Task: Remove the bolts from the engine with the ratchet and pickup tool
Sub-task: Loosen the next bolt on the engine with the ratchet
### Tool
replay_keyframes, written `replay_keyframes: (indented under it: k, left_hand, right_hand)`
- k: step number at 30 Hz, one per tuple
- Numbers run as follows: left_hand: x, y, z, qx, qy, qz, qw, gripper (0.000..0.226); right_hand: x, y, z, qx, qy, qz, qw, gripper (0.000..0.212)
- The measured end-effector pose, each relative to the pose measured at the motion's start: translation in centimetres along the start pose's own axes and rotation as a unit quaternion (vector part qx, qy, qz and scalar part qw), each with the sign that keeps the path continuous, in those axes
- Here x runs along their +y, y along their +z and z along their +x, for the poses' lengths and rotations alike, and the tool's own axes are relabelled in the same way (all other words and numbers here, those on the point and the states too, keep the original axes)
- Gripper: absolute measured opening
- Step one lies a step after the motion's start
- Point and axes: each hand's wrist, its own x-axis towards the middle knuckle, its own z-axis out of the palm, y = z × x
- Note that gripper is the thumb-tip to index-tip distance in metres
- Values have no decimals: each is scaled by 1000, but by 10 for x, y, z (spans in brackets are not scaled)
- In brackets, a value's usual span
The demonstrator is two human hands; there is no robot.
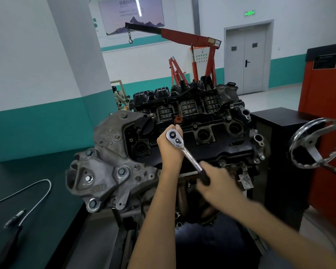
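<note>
Over engine (109,171), left hand (170,150), right hand (219,183) grip ratchet (186,152).

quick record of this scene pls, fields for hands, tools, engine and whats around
left hand: wraps the ratchet head, steadying it on the engine top
right hand: grips the ratchet handle, motion-blurred
ratchet: head down on the black valve cover, handle angled toward the person
bolt under ratchet: hidden by head and hand
engine: mounted on a stand, top facing the camera
pickup tool: lies unused on the dark table at left, flexible shaft looped
handwheel: at the right of the stand
engine hoist: red, behind the engine
</note>
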Motion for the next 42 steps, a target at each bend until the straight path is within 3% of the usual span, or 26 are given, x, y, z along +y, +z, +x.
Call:
replay_keyframes:
  k: [3,5,11,14,16,19,21,24,27,33,37,39,42]
  left_hand:
    - [2,0,-2,1,39,51,998,52]
    - [-1,-3,-2,-38,32,19,999,49]
    - [-1,-15,7,-122,50,89,987,55]
    - [5,-12,8,-145,64,111,981,56]
    - [4,-11,7,-119,59,97,986,56]
    - [1,-8,4,-69,33,66,995,53]
    - [0,-4,2,-57,25,52,997,53]
    - [2,0,-1,-42,50,34,997,52]
    - [0,-3,0,-56,68,66,994,51]
    - [1,-14,10,-137,66,120,981,54]
    - [1,-14,8,-136,62,90,985,56]
    - [-1,-14,6,-118,46,61,990,55]
    - [-4,-10,3,-80,23,29,996,53]
  right_hand:
    - [-18,42,-11,19,54,149,987,20]
    - [-22,45,-10,7,46,151,987,17]
    - [10,-53,28,-105,-60,-95,988,31]
    - [11,-95,61,-90,-111,-304,942,21]
    - [7,-95,64,-61,-121,-333,933,19]
    - [8,-55,32,-28,-54,-231,971,16]
    - [3,-19,6,-15,11,-83,996,20]
    - [-17,32,-13,20,54,116,992,20]
    - [-28,51,-13,30,59,178,982,14]
    - [11,-41,24,-94,-27,-80,992,21]
    - [7,-103,75,-67,-147,-353,922,24]
    - [5,-100,77,-48,-148,-356,921,20]
    - [13,-62,41,-17,-78,-269,960,15]
